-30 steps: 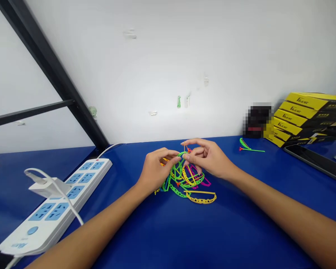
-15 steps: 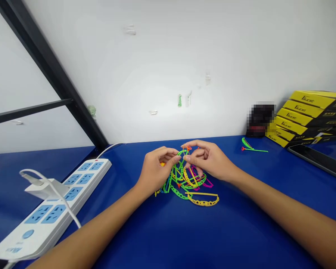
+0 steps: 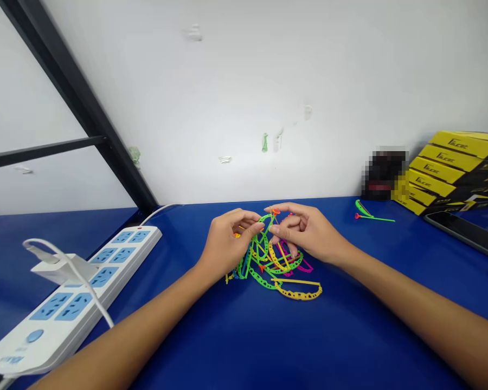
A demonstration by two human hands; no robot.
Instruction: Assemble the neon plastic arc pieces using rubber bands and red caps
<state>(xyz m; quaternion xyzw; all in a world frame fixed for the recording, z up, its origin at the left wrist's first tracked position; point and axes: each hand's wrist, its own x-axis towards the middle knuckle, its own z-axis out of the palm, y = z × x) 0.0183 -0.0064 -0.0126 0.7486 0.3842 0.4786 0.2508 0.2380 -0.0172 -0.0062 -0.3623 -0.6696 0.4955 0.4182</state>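
Thumb and fingers of my left hand (image 3: 231,241) pinch a green plastic toy bow (image 3: 264,218) raised over a tangled pile. My right hand (image 3: 305,230) faces it, a thin elastic band stretched between its index finger and thumb. Close to the right fingertips, an orange suction cup (image 3: 276,212) tops a green toy arrow; whether a finger holds that arrow I cannot tell. Under both hands lie several toy bows and arrows in green, yellow, pink and blue. A yellow toy bow (image 3: 299,295) forms the pile's near edge. The left palm hides part of the heap.
On the left is a white power strip (image 3: 101,276) with a plugged-in charger and cable. At right back lie a green bow and arrow (image 3: 374,218), stacked yellow-black boxes (image 3: 443,168) and a black phone-like slab (image 3: 467,235). A white wall closes off the blue table (image 3: 244,346).
The camera view has shifted slightly. Both hands keep almost the same pose at the green bow, and the pile looks unchanged.
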